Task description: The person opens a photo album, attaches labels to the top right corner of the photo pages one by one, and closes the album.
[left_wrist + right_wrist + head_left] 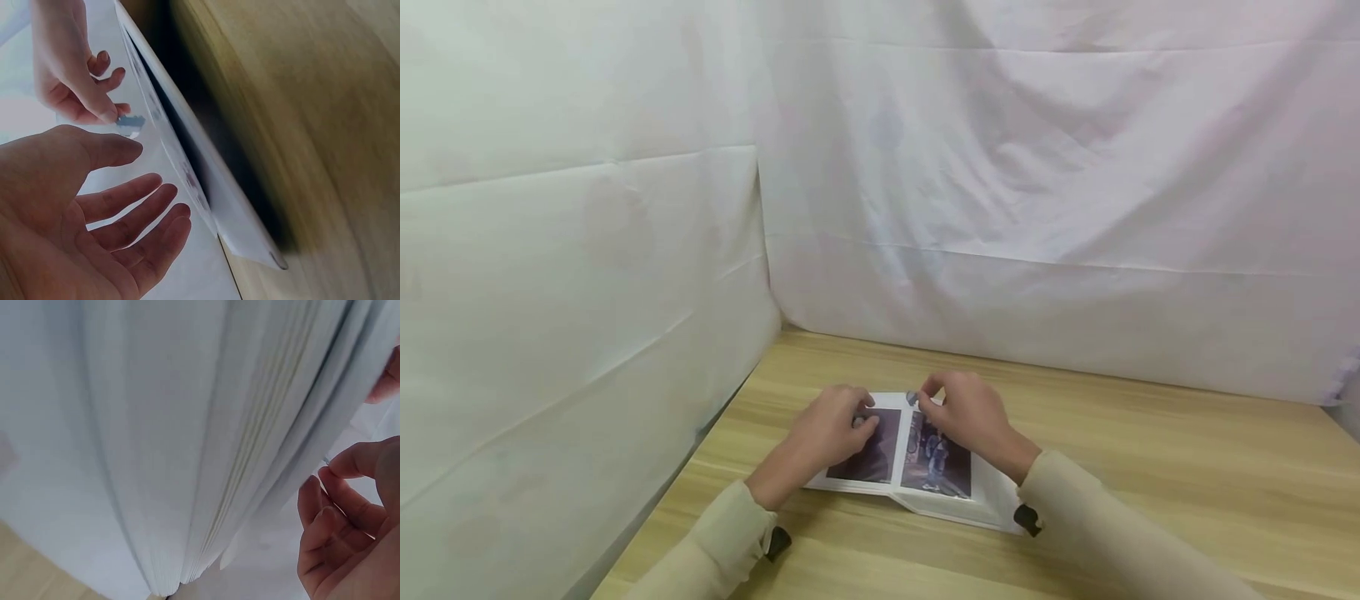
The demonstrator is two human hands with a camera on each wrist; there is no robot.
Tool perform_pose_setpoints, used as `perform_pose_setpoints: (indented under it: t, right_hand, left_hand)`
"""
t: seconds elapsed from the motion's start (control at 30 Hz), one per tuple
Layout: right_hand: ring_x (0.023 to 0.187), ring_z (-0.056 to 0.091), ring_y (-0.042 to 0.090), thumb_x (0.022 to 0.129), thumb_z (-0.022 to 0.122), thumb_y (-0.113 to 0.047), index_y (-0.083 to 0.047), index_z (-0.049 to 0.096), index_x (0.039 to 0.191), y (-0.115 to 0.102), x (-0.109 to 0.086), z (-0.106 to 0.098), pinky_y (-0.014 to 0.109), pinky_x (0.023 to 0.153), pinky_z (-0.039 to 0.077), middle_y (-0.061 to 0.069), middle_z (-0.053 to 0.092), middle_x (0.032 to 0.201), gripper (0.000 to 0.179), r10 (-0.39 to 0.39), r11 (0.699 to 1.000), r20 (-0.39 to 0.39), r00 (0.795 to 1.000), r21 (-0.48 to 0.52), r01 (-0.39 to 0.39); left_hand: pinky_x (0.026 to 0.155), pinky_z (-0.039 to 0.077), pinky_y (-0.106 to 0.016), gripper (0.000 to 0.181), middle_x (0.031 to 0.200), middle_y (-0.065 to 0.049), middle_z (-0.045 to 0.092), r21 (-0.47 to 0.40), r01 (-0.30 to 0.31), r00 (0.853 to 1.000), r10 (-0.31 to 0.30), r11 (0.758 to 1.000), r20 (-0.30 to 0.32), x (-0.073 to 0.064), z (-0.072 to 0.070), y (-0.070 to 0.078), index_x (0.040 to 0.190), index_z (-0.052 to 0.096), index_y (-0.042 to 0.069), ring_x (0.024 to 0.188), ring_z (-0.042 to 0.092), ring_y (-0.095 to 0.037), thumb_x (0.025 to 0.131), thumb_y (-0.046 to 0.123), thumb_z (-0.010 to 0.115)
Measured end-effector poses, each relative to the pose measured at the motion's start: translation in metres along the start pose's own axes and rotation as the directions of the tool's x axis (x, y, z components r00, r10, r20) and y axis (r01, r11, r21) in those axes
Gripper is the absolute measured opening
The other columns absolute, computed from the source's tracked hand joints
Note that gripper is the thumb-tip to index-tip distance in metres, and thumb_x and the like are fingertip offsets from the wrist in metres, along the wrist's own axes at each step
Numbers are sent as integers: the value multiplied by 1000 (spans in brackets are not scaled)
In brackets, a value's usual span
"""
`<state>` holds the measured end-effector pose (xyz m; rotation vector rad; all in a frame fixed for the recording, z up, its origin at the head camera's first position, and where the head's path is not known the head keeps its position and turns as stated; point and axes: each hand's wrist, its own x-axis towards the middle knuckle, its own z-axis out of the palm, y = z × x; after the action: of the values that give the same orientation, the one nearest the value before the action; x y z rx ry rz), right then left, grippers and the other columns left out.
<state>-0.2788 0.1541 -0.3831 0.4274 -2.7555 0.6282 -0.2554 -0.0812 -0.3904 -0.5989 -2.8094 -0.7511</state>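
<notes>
A white photo album lies spread on the table, with a dark photo on its left page and a photo of several figures on the right. Over the right page's top, my right hand pinches a small flat grey-blue piece between thumb and index finger; its exact kind cannot be made out. My left hand is above the left page, fingers loosely bent and apart, nothing in them. The right wrist view shows the album's stacked page edges close up, the right hand beyond.
The wood-grain table extends to the right of the album and in front of it. White cloth hangs behind the table, and another white sheet stands along its left edge. Dark bands show at both sleeve cuffs.
</notes>
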Motion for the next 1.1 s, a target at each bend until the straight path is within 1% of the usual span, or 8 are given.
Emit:
perform_pose_setpoints:
  t: [0.13,0.37,0.53,0.7,0.8,0.9,1.0,1.1]
  right_hand:
    - [66,55,14,96,76,-32,-20,82,94,1,3,3,29,50,41,-1,76,86,14,22,1000,6,1000,-12,-22]
    - [67,57,15,96,76,-32,-20,82,94,1,6,5,30,51,43,-1,75,85,14,55,998,25,998,-4,-55]
    - [67,57,15,96,76,-32,-21,82,92,-3,6,5,30,51,43,-2,74,85,14,41,999,40,998,16,-41]
    - [61,53,14,96,74,-29,-21,82,91,-6,7,6,28,47,38,-4,71,79,12,31,999,61,998,38,-33]
    - [60,53,14,95,75,-28,-21,82,92,-6,8,6,28,47,38,-4,73,81,11,31,998,73,997,48,-35]
    - [65,56,14,95,75,-27,-20,83,92,-5,9,5,29,51,42,-4,77,87,11,26,997,89,996,64,-32]
    - [72,61,12,96,75,-27,-21,84,94,-2,9,5,30,59,49,-6,80,91,11,12,996,104,995,83,-20]
    - [77,66,10,98,76,-27,-20,85,96,2,9,5,32,70,55,-7,81,92,11,-19,994,120,993,112,5]
  left_hand:
    - [85,64,-41,21,108,-11,79,-2,-20,1000,20,1000,3,0,4,2,111,78,3,98,73,-23,98,19,79]
    - [82,61,-37,15,104,-7,78,0,-29,999,29,1000,19,-1,6,7,106,80,6,90,67,-16,99,18,79]
    - [81,61,-36,15,103,-6,78,10,-29,999,29,1000,20,-4,6,12,107,80,7,90,67,-15,98,18,79]
    - [77,59,-35,16,100,-5,77,28,-41,999,41,999,14,-5,8,16,108,79,8,87,65,-15,99,20,78]
    - [76,57,-35,16,99,-4,76,38,-40,999,40,998,13,-6,9,17,109,79,8,86,64,-15,99,21,78]
    - [75,56,-34,17,98,-4,75,39,-42,999,41,998,15,-6,10,19,109,79,8,85,62,-15,99,21,78]
    - [74,55,-32,16,98,-4,74,36,-49,999,49,998,16,-7,11,21,109,78,8,83,61,-14,99,21,78]
    - [71,53,-30,16,97,-5,74,31,-63,998,63,998,15,-7,12,22,108,78,7,82,60,-13,99,20,78]
